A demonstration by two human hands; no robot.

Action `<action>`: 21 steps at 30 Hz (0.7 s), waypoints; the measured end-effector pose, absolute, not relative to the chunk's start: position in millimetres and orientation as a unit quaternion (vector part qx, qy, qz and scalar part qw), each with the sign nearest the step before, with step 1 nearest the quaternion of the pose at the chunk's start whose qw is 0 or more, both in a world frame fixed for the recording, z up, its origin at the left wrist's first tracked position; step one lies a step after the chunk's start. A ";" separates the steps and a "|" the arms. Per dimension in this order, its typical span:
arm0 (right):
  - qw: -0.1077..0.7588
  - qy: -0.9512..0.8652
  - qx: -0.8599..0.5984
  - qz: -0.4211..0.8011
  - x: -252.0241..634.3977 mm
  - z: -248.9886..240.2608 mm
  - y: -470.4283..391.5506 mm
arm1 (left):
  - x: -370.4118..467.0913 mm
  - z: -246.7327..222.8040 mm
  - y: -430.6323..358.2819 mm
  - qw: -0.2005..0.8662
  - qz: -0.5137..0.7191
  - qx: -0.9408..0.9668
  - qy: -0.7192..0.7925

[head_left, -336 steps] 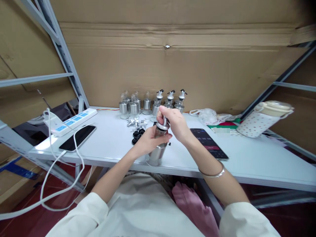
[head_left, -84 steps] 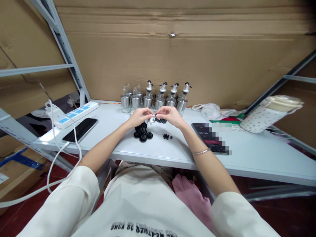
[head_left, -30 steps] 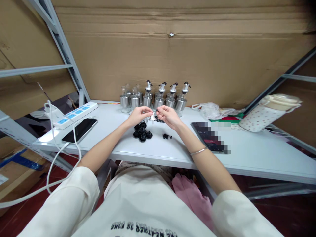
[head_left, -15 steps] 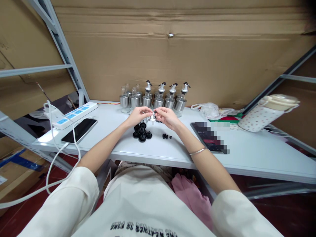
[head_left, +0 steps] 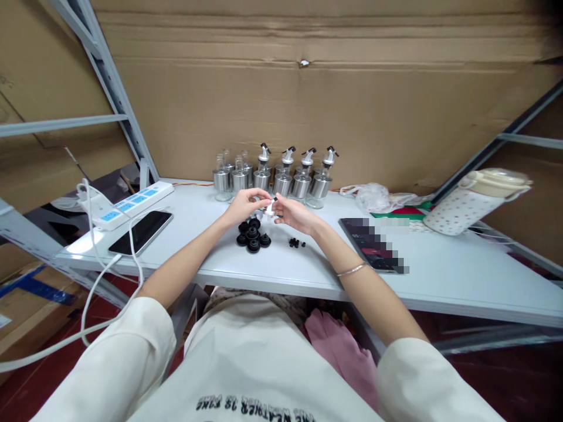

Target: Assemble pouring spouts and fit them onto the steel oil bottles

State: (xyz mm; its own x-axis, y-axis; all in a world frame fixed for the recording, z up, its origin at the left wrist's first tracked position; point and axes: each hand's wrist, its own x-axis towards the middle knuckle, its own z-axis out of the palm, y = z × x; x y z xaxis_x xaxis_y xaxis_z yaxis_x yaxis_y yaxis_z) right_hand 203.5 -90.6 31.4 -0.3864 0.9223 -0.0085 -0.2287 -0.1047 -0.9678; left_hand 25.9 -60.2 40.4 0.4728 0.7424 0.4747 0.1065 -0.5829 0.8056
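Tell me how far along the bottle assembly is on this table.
Done: four bottles with spouts fitted stand in a row at the back. In hand: the left hand and right hand hold a small spout part between them. Left: several bottles without spouts wait beside the row, and black stoppers plus tiny black pieces lie loose on the table.

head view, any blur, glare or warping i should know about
Head view: wide-angle lens bends the shelf posts at the edges; top right corner darkens; a pixelated patch covers the phone; the small part between the hands is too tiny to resolve; soft glare on the white table.
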 end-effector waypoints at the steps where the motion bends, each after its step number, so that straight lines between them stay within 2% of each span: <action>1: 0.423 -0.512 -0.334 0.669 203.5 31.1 -91.1 | 25.8 40.7 -60.4 0.362 0.436 0.777 0.274; 5: 0.378 -0.525 -0.301 0.701 203.0 31.5 -93.8 | 25.6 40.9 -60.4 0.362 0.435 0.779 0.269; 14: 0.407 -0.528 -0.306 0.680 201.7 31.1 -93.2 | 27.1 40.5 -60.8 0.401 0.434 0.768 0.246; 21: 0.396 -0.540 -0.315 0.672 199.7 35.6 -95.5 | 24.8 43.3 -59.4 0.398 0.451 0.758 0.254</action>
